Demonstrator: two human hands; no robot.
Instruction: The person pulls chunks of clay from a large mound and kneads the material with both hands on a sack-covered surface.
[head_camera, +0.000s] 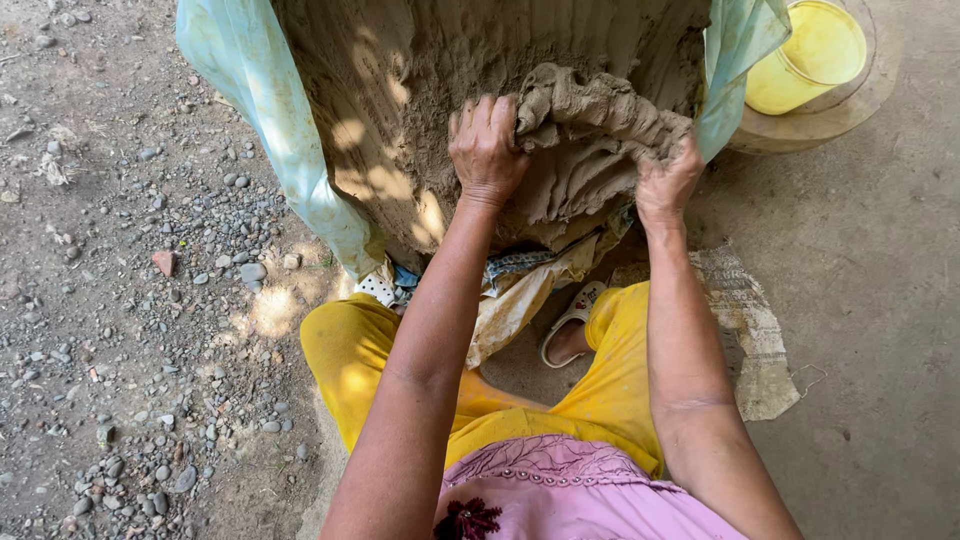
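A big heap of grey-brown clay (420, 90) lies in front of me on a pale blue-green plastic sheet (270, 130). My left hand (487, 148) grips the left edge of a torn-off clay slab (590, 115) at the heap's near side. My right hand (668, 178) clutches the same slab's right end, fingers dug into it. The slab is rumpled and lifted away from the ridged surface of the heap. Both forearms reach forward from my lap.
A yellow bucket (815, 50) stands on a round base at the top right. Loose pebbles and gravel (150, 300) cover the ground at left. Torn sacking (745, 320) lies on smooth concrete at right. My yellow trousers and a white sandal (572, 318) are below the heap.
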